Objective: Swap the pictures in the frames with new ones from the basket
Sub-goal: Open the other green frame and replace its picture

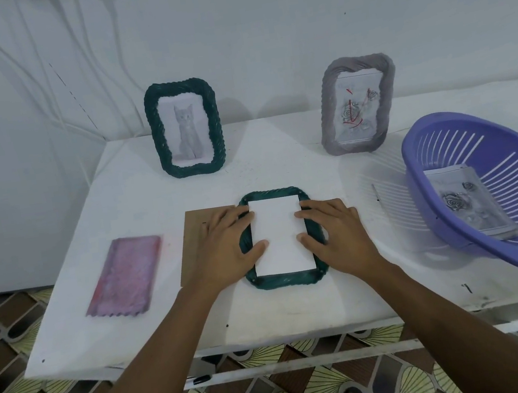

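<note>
Two hands flat: left hand [224, 244], right hand [334, 232], fingers [237, 218] straight, apart, pressing white sheet [281, 233] in green frame [287, 280].

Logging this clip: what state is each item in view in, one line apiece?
flat green frame: face down, backing off, white sheet in its opening.
white sheet: lying in that frame, blank side up.
brown backing board: removed, flat beside that frame.
cat frame: upright, picture in.
grey rose frame: upright, picture in.
purple basket: holding rose prints.
left hand: open, pressing the sheet's edge.
right hand: open, pressing the opposite edge.
</note>
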